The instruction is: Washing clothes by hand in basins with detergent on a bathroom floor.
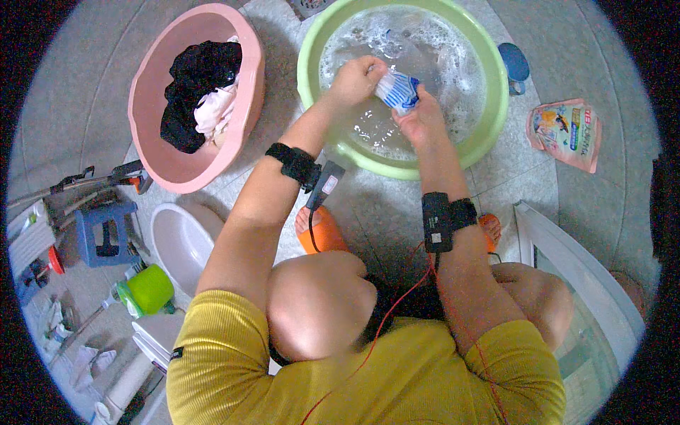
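Note:
Over a large light-green basin [306, 78] of sudsy water, I hold a small blue-and-white striped piece [398, 92] between both hands. Whether it is cloth or a soft packet I cannot make out. My left hand [356, 83] is closed with its fingertips pinched at the upper left end of the piece. At the other end, my right hand [423, 117] grips the lower right edge with thumb and fingers. White foam [460, 67] floats along the far and right sides of the water, and some cloth seems to lie under the surface, blurred by suds.
At left stands a pink basin [145, 106] with black clothing [205, 64] and pale pink cloth [214, 112]. Nearer are a white basin [170, 237], a blue stool [88, 234] and a green container [150, 289]. Right of the green basin: a blue-lidded cup [515, 64] and a pink pouch [567, 134].

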